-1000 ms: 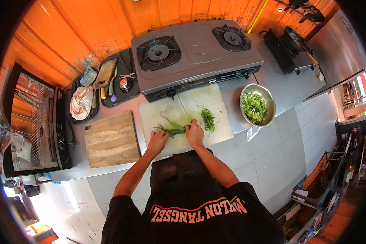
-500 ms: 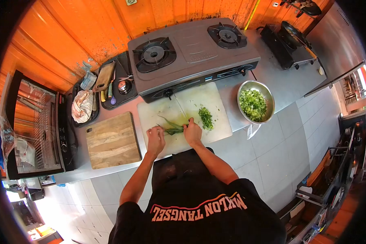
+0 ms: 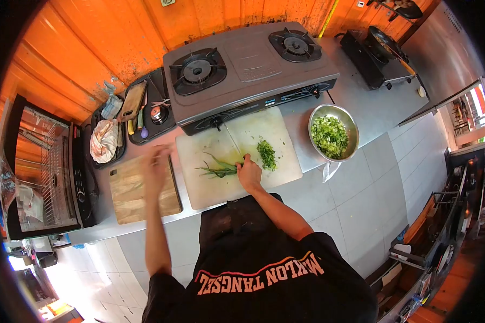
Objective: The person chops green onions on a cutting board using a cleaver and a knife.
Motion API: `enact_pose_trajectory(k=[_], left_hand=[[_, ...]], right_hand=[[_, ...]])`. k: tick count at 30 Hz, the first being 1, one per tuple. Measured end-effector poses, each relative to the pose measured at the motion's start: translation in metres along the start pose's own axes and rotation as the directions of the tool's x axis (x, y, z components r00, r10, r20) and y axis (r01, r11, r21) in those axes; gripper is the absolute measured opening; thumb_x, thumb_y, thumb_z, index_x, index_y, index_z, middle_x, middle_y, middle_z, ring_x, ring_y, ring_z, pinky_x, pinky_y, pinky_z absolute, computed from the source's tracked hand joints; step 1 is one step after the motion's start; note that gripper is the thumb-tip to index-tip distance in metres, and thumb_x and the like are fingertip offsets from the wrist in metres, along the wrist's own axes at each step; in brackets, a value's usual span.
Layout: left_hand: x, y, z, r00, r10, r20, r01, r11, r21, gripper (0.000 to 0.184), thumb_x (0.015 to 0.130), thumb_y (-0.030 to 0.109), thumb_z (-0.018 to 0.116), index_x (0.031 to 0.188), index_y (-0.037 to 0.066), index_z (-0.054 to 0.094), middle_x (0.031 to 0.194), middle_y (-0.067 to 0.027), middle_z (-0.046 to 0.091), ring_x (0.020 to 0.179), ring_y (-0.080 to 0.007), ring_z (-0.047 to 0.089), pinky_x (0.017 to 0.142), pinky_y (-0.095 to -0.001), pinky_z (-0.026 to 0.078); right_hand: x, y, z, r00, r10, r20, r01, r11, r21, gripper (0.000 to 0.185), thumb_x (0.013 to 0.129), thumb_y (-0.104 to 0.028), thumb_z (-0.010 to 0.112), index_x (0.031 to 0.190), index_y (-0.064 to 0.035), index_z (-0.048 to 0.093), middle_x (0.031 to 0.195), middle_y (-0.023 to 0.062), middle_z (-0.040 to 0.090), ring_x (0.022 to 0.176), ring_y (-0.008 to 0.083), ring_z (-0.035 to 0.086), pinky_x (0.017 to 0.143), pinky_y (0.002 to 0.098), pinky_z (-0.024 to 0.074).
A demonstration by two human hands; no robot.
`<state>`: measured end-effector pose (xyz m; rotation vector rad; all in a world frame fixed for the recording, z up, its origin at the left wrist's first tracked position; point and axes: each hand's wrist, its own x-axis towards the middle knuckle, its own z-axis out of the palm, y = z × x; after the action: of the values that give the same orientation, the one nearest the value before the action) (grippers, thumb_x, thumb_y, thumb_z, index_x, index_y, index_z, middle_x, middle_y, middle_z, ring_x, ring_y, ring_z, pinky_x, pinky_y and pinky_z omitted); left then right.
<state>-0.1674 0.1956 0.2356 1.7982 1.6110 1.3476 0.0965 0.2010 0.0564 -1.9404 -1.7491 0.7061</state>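
My right hand (image 3: 249, 173) is closed round the handle of a knife (image 3: 234, 141), whose thin blade points away toward the stove over a white cutting board (image 3: 199, 191). Long green leaves (image 3: 220, 169) lie on the board just left of that hand. To its right is a pile of chopped greens (image 3: 266, 155). My left hand (image 3: 157, 161) is off the white board, over the upper right part of a wooden board (image 3: 140, 196). It is smeared by motion, so its fingers cannot be made out.
A two-burner stove (image 3: 253, 64) stands behind the white board. On the right is a metal bowl (image 3: 353, 141) of chopped greens. Back left are a black tray (image 3: 164, 125) with utensils and a crumpled cloth (image 3: 104, 141). A glass-doored oven (image 3: 46, 167) stands far left.
My left hand has let go of the green leaves and moved left, over the wooden board. My right hand stays on the knife. The view has shifted slightly.
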Motion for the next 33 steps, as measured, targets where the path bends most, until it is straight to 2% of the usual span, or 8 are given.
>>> enact_pose_trajectory(k=[3,4,7,12,22,24,27,33], left_hand=[[-0.012,-0.063,0.113,0.981,-0.028,0.193,0.052,0.991,-0.123,0.009,0.086,0.006,0.066,0.090,-0.001,0.066,0.082,-0.0111,0.064,0.075,-0.0219,0.062,0.069,-0.0310,0.050],[-0.022,-0.087,0.146,0.946,-0.046,0.320,0.045,0.999,0.011,0.008,0.082,0.007,0.068,0.086,0.000,0.067,0.082,-0.0122,0.063,0.075,-0.0239,0.062,0.068,-0.0333,0.050],[-0.046,-0.105,0.199,0.863,-0.153,0.482,0.169,0.986,0.009,0.010,0.079,0.010,0.071,0.084,0.002,0.069,0.083,-0.0132,0.063,0.079,-0.0269,0.062,0.071,-0.0360,0.050],[-0.058,-0.085,0.205,0.760,-0.062,0.647,-0.169,0.943,0.288,0.026,0.072,0.025,0.077,0.089,0.007,0.070,0.090,-0.0103,0.063,0.093,-0.0285,0.060,0.080,-0.0398,0.048],[-0.053,-0.076,0.191,0.705,-0.020,0.709,-0.300,0.898,0.323,0.036,0.070,0.032,0.077,0.096,0.007,0.068,0.103,-0.0076,0.058,0.107,-0.0253,0.051,0.091,-0.0401,0.040],[-0.063,-0.089,0.198,0.774,0.188,0.604,-0.396,0.889,0.231,0.038,0.072,0.031,0.077,0.098,0.006,0.067,0.099,-0.0074,0.058,0.105,-0.0256,0.051,0.093,-0.0396,0.038],[-0.071,-0.097,0.205,0.719,0.221,0.659,-0.452,0.869,0.202,0.038,0.071,0.025,0.077,0.100,0.004,0.066,0.102,-0.0096,0.058,0.103,-0.0271,0.054,0.089,-0.0394,0.041],[-0.076,-0.100,0.208,0.720,0.181,0.670,-0.364,0.921,0.142,0.032,0.073,0.017,0.075,0.100,0.003,0.066,0.102,-0.0096,0.059,0.098,-0.0272,0.056,0.086,-0.0385,0.045]], right_hand=[[0.002,0.000,0.004,0.998,-0.013,-0.065,0.014,1.000,0.013,0.028,0.086,-0.024,0.064,0.101,-0.0023,0.053,0.071,0.0191,0.065,0.065,0.0393,0.065,0.057,0.0476,0.0508],[0.003,0.002,0.006,0.993,-0.015,-0.120,0.018,1.000,0.019,0.025,0.088,-0.024,0.063,0.097,-0.0023,0.055,0.069,0.0189,0.065,0.063,0.0395,0.064,0.055,0.0475,0.0507],[0.006,0.011,0.004,0.985,0.010,-0.171,0.006,0.995,0.096,0.023,0.092,-0.026,0.056,0.092,-0.0034,0.056,0.066,0.0186,0.064,0.062,0.0383,0.064,0.055,0.0477,0.0504],[-0.004,0.018,-0.039,0.967,0.047,-0.251,-0.004,0.985,0.171,0.019,0.090,-0.022,0.058,0.086,-0.0033,0.058,0.064,0.0180,0.064,0.059,0.0374,0.064,0.053,0.0464,0.0496],[-0.045,0.043,-0.065,0.987,0.098,-0.124,-0.076,0.982,0.173,0.016,0.087,-0.018,0.059,0.092,-0.0022,0.059,0.066,0.0193,0.064,0.063,0.0400,0.064,0.056,0.0482,0.0508],[-0.053,0.041,-0.059,0.987,0.095,-0.131,-0.072,0.982,0.173,0.017,0.088,-0.018,0.059,0.090,-0.0014,0.059,0.064,0.0193,0.063,0.062,0.0397,0.064,0.056,0.0472,0.0504],[-0.056,0.037,-0.053,0.994,0.078,-0.070,-0.076,0.996,0.041,0.016,0.089,-0.017,0.056,0.092,-0.0020,0.060,0.066,0.0218,0.063,0.064,0.0422,0.063,0.058,0.0499,0.0503],[-0.062,0.032,-0.038,0.992,0.119,-0.031,-0.118,0.992,0.043,0.017,0.089,-0.016,0.054,0.094,-0.0013,0.061,0.068,0.0233,0.063,0.065,0.0437,0.062,0.060,0.0526,0.0506]])
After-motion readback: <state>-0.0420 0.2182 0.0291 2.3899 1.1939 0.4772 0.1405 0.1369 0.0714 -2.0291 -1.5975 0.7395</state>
